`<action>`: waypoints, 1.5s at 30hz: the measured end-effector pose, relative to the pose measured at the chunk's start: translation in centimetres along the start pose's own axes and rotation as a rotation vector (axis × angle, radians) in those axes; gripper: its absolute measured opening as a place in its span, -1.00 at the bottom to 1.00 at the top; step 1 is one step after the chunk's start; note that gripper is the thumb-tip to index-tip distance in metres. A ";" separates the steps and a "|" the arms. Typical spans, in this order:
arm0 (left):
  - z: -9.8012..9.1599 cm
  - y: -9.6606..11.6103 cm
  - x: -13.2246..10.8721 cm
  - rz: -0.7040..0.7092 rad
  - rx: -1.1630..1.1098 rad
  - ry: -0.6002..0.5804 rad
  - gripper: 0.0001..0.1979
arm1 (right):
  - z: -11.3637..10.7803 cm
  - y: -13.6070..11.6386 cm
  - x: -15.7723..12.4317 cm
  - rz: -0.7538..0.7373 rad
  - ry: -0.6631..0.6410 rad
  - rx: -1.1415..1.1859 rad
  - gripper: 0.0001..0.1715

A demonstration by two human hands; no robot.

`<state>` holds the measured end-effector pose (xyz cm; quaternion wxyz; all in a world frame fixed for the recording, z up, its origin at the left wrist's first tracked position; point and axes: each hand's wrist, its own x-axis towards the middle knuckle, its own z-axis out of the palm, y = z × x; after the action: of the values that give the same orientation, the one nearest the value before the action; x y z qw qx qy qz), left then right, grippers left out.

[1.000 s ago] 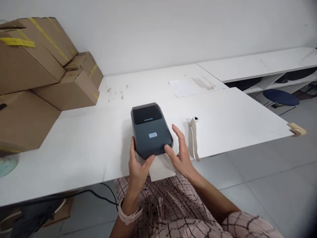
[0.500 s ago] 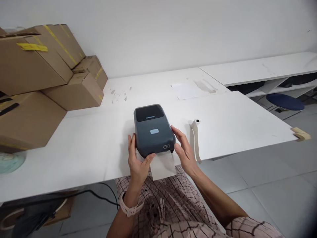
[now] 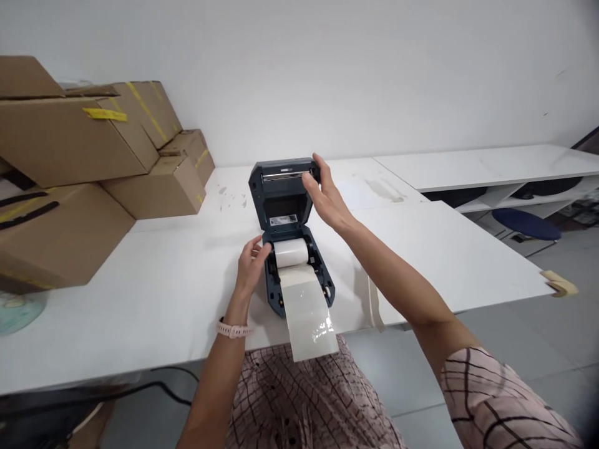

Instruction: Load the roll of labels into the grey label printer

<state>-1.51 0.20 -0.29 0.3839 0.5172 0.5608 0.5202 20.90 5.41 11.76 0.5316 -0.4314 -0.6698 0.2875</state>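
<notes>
While right hand [image 3: 329,201] grips lid [image 3: 281,188], loosely spread left hand [image 3: 250,268] sits nearer, just left of paper roll [image 3: 291,252]; strip [image 3: 305,312] runs toward counter [image 3: 163,299] edge.

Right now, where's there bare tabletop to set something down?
Left: between the cardboard boxes and your left hand. Right: between your right forearm and the tan corner piece. The middle is crowded: open printer, your right hand, overhanging pale strip.
</notes>
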 end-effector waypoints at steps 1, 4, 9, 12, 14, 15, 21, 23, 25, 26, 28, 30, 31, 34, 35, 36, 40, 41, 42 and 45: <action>0.0 -0.3 -0.3 -0.008 0.021 -0.051 -0.27 | 0.1 0.5 1.2 0.010 -0.005 -0.001 0.10; -0.2 -0.6 -0.9 -0.010 0.045 -0.158 -0.13 | 0.4 1.6 4.0 0.033 -0.008 -0.019 0.11; -0.5 -0.5 -0.8 -0.021 0.040 -0.244 -0.06 | 1.5 0.4 2.6 -0.260 0.084 -0.314 -0.10; -0.3 -0.6 -0.9 -0.023 0.023 -0.244 -0.05 | 2.0 -0.5 -0.8 -0.469 -0.031 -0.492 -0.35; -0.1 -0.6 -0.9 -0.020 0.020 -0.221 -0.05 | 2.2 -0.3 -2.5 -0.455 -0.265 -0.570 -0.43; 0.1 -0.6 -0.9 -0.018 0.022 -0.208 -0.05 | 2.2 0.1 -3.1 -0.405 -0.420 -0.598 -0.40; 0.4 -0.8 -0.7 -0.003 0.036 -0.159 -0.04 | 4.2 2.8 -2.7 -0.089 -1.062 -0.806 0.28; 0.4 -0.7 -0.6 -0.006 0.040 -0.157 -0.04 | 4.3 2.8 -2.4 -0.046 -1.088 -0.786 0.36; 0.3 -0.5 -0.6 -0.009 0.049 -0.155 -0.04 | 3.1 2.2 -2.1 -0.029 -1.107 -0.614 0.38; 0.3 -0.5 -0.6 -0.013 0.053 -0.153 -0.05 | 1.9 1.8 -2.1 -0.045 -1.107 -0.496 0.38; 0.2 -0.4 -0.6 -0.023 0.052 -0.153 -0.05 | -1.1 1.0 -2.0 -0.111 -1.058 -0.272 0.32; 0.2 -0.6 -0.6 -0.035 0.034 -0.170 -0.03 | -4.6 0.8 -2.0 -0.154 -0.929 -0.146 0.26; 0.2 -0.7 -0.5 -0.039 0.022 -0.177 -0.03 | -6.3 1.0 -2.0 -0.143 -0.836 -0.122 0.23; 0.2 -1.2 -0.5 -0.039 -0.001 -0.174 -0.04 | -9.8 3.4 -2.0 0.000 -0.534 -0.116 0.05; 0.2 -1.3 -0.4 -0.038 -0.005 -0.167 -0.03 | -10.4 4.7 -2.1 0.073 -0.457 -0.109 0.00; 0.2 -1.3 -0.4 -0.036 -0.009 -0.162 -0.03 | -10.6 6.2 -2.3 0.151 -0.399 -0.097 -0.01; 0.2 -1.2 -0.4 -0.040 -0.011 -0.160 -0.03 | -9.8 12.2 -2.8 0.355 -0.268 -0.059 -0.01; 0.2 -1.1 -0.4 -0.043 -0.007 -0.159 -0.03 | -9.6 13.2 -2.9 0.373 -0.255 -0.062 -0.02; 0.2 -1.0 -0.5 -0.046 -0.004 -0.155 -0.03 | -9.5 14.0 -2.9 0.385 -0.251 -0.064 -0.01; 0.2 -0.9 -0.4 -0.051 0.002 -0.151 -0.03 | -10.9 14.9 -3.4 0.410 -0.306 -0.019 0.05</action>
<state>-1.46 -0.11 -1.28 0.4378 0.5409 0.5436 0.4692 35.64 8.51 0.54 0.3508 -0.5148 -0.6436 0.4447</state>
